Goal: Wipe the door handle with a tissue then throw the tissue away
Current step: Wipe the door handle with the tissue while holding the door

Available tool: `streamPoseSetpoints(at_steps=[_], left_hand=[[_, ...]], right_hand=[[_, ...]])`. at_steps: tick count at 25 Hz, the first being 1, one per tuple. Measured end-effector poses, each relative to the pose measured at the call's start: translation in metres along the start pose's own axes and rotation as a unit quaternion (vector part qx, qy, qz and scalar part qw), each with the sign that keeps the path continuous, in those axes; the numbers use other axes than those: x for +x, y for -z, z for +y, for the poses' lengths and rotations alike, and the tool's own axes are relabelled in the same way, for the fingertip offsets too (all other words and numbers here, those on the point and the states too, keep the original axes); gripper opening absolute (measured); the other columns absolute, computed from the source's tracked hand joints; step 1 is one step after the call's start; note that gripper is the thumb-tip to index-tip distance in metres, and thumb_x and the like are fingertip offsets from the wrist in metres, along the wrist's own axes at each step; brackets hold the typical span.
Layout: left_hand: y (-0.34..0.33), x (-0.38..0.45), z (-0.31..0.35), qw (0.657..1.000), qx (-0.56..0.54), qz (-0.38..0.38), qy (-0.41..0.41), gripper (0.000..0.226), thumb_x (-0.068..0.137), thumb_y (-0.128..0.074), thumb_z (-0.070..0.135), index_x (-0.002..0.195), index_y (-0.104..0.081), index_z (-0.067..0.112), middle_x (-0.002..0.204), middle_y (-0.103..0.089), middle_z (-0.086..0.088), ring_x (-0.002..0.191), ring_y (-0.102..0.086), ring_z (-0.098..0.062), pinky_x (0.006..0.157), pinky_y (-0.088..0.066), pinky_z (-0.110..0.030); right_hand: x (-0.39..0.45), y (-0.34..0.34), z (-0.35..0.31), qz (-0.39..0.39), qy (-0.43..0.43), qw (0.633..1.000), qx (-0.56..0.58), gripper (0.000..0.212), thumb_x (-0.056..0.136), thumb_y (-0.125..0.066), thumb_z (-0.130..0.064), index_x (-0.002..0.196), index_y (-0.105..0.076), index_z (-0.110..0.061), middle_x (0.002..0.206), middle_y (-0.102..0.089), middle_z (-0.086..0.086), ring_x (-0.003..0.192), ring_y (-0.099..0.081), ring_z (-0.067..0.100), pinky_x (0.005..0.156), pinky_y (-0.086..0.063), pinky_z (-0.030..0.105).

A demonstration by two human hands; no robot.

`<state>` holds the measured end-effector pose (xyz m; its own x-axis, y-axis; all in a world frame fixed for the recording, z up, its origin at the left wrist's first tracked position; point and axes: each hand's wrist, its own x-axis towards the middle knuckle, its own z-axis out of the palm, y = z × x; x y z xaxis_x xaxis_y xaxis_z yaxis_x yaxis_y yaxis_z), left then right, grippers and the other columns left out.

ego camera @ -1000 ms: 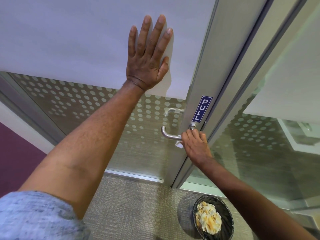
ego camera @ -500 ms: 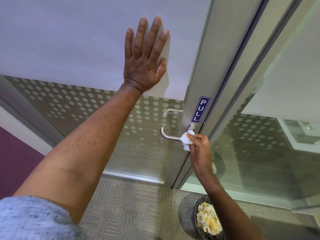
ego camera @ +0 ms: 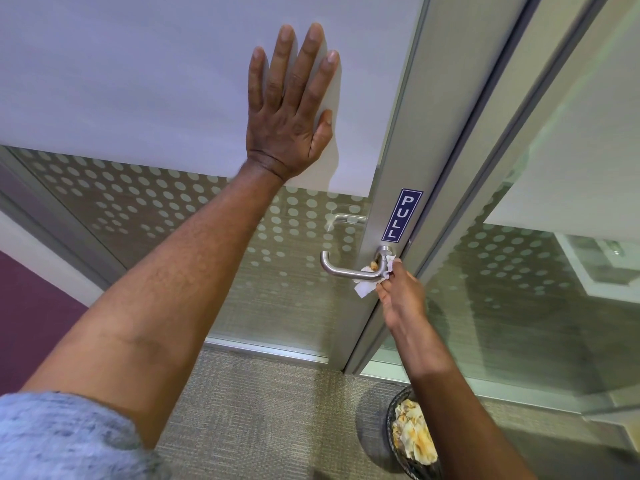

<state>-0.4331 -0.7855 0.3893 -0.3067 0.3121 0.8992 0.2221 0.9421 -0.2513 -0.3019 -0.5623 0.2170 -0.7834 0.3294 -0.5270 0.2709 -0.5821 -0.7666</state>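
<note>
Right hand (ego camera: 398, 292) pinching tissue (ego camera: 367, 287) against door handle (ego camera: 349, 270), right of frame centre. Left hand (ego camera: 291, 109) flat, fingers spread, bracing door upper centre. Recommended: wrap tissue fully around lever, sweep toward free end.

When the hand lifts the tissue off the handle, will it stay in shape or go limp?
Likely limp: the tissue already folds around the handle and a corner hangs loose below. Probably very light, since the right hand pinches it with fingertips only. It may catch on the handle.
</note>
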Motion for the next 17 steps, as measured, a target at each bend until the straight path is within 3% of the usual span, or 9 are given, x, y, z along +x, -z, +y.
streamPoseSetpoints(at_steps=[5,8,10,13,15,17], left_hand=[[-0.001,-0.001,0.0,1.0,0.0,0.003,0.003,0.063,0.1,-0.047,0.038,0.155,-0.026,0.015,0.158,-0.041,-0.022,0.146,-0.032,-0.046,0.121,-0.02,-0.063],[0.0,0.0,0.0,1.0,0.0,0.003,0.005,0.064,0.1,-0.047,0.038,0.155,-0.026,0.015,0.158,-0.041,-0.022,0.146,-0.03,-0.046,0.121,-0.02,-0.064],[-0.001,0.0,0.0,1.0,0.0,0.003,0.005,0.063,0.1,-0.047,0.037,0.155,-0.026,0.015,0.158,-0.041,-0.022,0.146,-0.03,-0.046,0.12,-0.021,-0.064],[0.0,0.0,0.001,1.0,0.001,0.006,0.007,0.063,0.1,-0.048,0.036,0.156,-0.028,0.015,0.158,-0.041,-0.021,0.147,-0.03,-0.046,0.12,-0.021,-0.064],[-0.001,0.001,0.0,1.0,0.0,0.005,0.008,0.063,0.099,-0.048,0.036,0.156,-0.028,0.015,0.159,-0.04,-0.021,0.147,-0.029,-0.045,0.121,-0.021,-0.064],[-0.001,0.0,0.001,1.0,0.0,0.004,0.006,0.063,0.1,-0.046,0.037,0.156,-0.028,0.015,0.159,-0.04,-0.022,0.147,-0.029,-0.045,0.121,-0.021,-0.064]], right_hand=[[0.011,0.006,-0.008,-0.039,-0.11,0.992,0.043,0.017,0.103,-0.057,-0.015,0.094,-0.065,-0.003,0.07,-0.077,0.011,0.059,-0.076,0.019,0.059,-0.064,0.035],[0.014,0.007,-0.016,-0.078,-0.165,0.983,0.021,0.022,0.104,-0.055,-0.02,0.094,-0.066,-0.004,0.076,-0.078,0.014,0.063,-0.077,0.023,0.061,-0.063,0.042],[0.019,0.009,-0.019,-0.113,-0.198,0.973,0.02,0.029,0.106,-0.049,-0.027,0.098,-0.066,-0.004,0.092,-0.079,0.019,0.079,-0.078,0.031,0.068,-0.063,0.049],[0.022,0.01,-0.02,-0.167,-0.233,0.957,0.037,0.038,0.109,-0.038,-0.034,0.104,-0.063,-0.005,0.126,-0.068,0.03,0.118,-0.067,0.043,0.095,-0.053,0.058],[0.023,0.013,-0.018,-0.178,-0.219,0.959,0.007,0.041,0.11,-0.034,-0.037,0.105,-0.063,-0.009,0.129,-0.067,0.027,0.119,-0.066,0.041,0.098,-0.05,0.054],[0.023,0.013,-0.019,-0.159,-0.183,0.969,-0.045,0.039,0.11,-0.035,-0.038,0.108,-0.065,-0.013,0.113,-0.076,0.016,0.1,-0.076,0.03,0.083,-0.058,0.042]])
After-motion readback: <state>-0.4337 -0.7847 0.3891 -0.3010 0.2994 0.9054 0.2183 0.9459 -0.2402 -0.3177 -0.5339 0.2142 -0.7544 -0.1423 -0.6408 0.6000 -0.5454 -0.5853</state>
